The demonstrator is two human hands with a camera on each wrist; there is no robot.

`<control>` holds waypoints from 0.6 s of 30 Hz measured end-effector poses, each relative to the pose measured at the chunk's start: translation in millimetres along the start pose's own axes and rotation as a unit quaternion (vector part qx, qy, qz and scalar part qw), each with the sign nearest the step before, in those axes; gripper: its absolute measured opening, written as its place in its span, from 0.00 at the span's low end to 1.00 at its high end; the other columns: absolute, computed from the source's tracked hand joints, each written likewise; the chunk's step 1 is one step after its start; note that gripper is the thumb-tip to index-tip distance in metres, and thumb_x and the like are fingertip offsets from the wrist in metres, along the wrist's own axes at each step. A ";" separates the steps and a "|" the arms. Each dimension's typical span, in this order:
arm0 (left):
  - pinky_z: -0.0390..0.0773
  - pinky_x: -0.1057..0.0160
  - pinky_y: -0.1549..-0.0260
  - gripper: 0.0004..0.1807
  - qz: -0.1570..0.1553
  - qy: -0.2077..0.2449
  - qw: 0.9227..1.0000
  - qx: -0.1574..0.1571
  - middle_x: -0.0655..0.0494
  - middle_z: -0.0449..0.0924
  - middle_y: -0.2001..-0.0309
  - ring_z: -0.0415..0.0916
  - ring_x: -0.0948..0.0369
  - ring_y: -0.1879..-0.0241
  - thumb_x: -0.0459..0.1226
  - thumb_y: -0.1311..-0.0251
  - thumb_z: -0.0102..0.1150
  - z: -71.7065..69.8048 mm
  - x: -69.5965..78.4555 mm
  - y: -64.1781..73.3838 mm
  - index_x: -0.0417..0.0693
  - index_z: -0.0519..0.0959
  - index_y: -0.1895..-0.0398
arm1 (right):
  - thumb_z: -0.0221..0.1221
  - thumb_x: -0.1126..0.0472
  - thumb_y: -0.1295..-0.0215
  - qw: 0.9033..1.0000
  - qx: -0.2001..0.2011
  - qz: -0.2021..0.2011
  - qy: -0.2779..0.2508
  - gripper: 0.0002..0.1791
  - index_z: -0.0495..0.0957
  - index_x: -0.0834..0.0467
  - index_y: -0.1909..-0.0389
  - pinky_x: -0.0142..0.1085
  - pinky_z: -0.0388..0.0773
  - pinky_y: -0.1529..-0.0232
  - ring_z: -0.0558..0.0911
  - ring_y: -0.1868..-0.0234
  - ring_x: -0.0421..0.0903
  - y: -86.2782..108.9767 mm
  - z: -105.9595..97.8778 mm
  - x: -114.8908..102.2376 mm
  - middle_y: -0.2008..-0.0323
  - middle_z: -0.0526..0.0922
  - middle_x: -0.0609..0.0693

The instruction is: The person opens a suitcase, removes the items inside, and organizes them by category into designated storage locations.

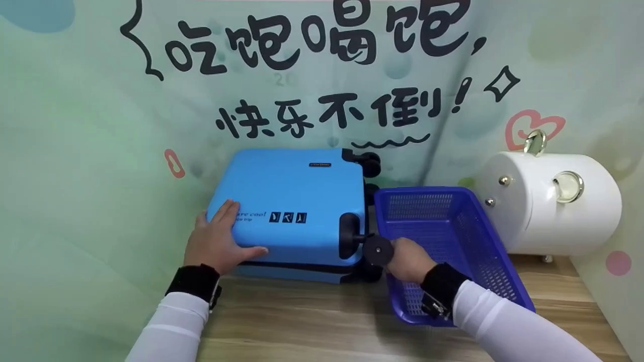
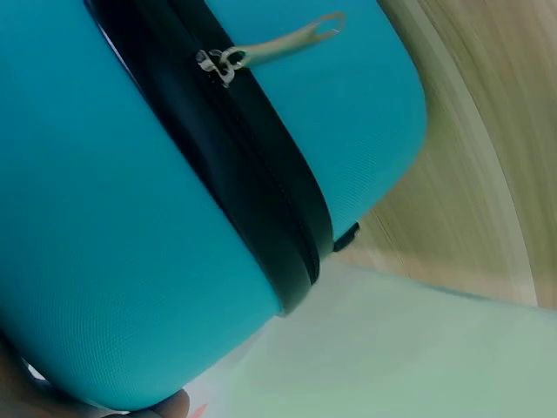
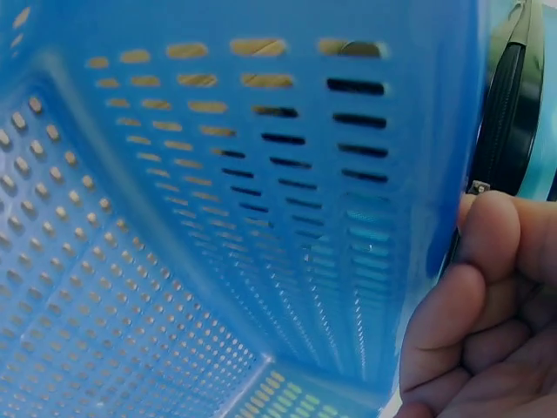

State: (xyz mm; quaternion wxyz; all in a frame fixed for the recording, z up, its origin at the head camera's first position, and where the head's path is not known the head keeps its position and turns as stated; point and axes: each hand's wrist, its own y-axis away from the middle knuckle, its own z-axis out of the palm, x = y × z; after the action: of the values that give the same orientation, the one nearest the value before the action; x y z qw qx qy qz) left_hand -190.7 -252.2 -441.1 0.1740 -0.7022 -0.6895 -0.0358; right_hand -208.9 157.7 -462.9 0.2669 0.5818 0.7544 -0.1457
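Observation:
A light blue hard-shell suitcase (image 1: 287, 196) lies flat against the back wall, its black wheels toward the right. My left hand (image 1: 214, 241) rests on its left front corner, fingers spread over the top and thumb along the front edge. In the left wrist view, a metal zipper pull (image 2: 287, 43) sticks out from the black zipper band (image 2: 252, 165). At the wheel end, my right hand (image 1: 410, 261) is partly behind a black wheel (image 1: 378, 250). The right wrist view has its curled fingers pinching at a small metal zipper slider (image 3: 478, 187); the pull itself is hidden.
A dark blue perforated plastic basket (image 1: 460, 201) stands right of the suitcase, under my right wrist. Behind it on the right is a white cylindrical container (image 1: 568, 221) with metal fittings. Everything stands on a wood-grain tabletop (image 1: 302, 327) before a printed wall covering (image 1: 100, 151).

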 end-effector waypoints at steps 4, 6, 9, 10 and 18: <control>0.69 0.26 0.45 0.74 -0.010 -0.009 1.000 0.007 0.49 0.53 0.19 0.48 0.25 0.28 0.83 0.67 0.58 3.2 5.0 5.5 0.49 0.56 0.18 | 0.66 0.65 0.44 0.999 0.010 0.038 -0.030 0.09 0.80 0.56 0.82 0.39 0.76 0.68 0.77 0.77 0.45 1.6 2.8 -1.3 0.81 0.79 0.46; 0.68 0.26 0.45 0.74 -0.012 -0.018 1.000 0.012 0.48 0.53 0.20 0.48 0.24 0.29 0.84 0.66 0.58 4.4 9.9 9.1 0.48 0.56 0.19 | 0.66 0.64 0.42 0.998 0.010 0.049 -0.047 0.10 0.81 0.56 0.82 0.37 0.75 0.70 0.78 0.77 0.44 2.2 2.6 -0.2 0.82 0.80 0.46; 0.64 0.24 0.42 0.74 -0.012 -0.023 1.000 0.017 0.46 0.53 0.20 0.49 0.22 0.29 0.83 0.64 0.59 6.3 12.6 15.6 0.45 0.56 0.19 | 0.66 0.64 0.42 0.995 0.010 0.066 -0.075 0.09 0.82 0.57 0.80 0.36 0.75 0.72 0.78 0.77 0.44 4.5 4.5 -0.8 0.81 0.80 0.46; 0.63 0.24 0.42 0.74 -0.013 -0.024 0.999 0.017 0.45 0.53 0.20 0.49 0.22 0.30 0.82 0.63 0.59 6.7 12.9 17.9 0.44 0.56 0.19 | 0.66 0.64 0.42 0.994 0.011 0.073 -0.087 0.08 0.82 0.58 0.79 0.36 0.75 0.72 0.78 0.77 0.44 5.5 5.5 -1.4 0.81 0.81 0.47; 0.62 0.23 0.42 0.74 -0.020 -0.001 1.000 -0.007 0.42 0.50 0.19 0.48 0.22 0.30 0.82 0.62 0.58 -0.4 13.3 26.2 0.42 0.54 0.19 | 0.64 0.64 0.41 0.992 0.012 0.077 -0.095 0.05 0.84 0.57 0.75 0.37 0.77 0.72 0.80 0.77 0.45 14.3 10.0 -7.5 0.79 0.83 0.47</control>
State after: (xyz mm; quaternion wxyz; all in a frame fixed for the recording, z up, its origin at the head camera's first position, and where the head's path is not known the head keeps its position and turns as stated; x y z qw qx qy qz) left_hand -164.3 -239.3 -442.0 0.1678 -0.6896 -0.7032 -0.0436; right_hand -191.5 150.4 -465.5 0.3410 0.6249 0.6764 -0.1886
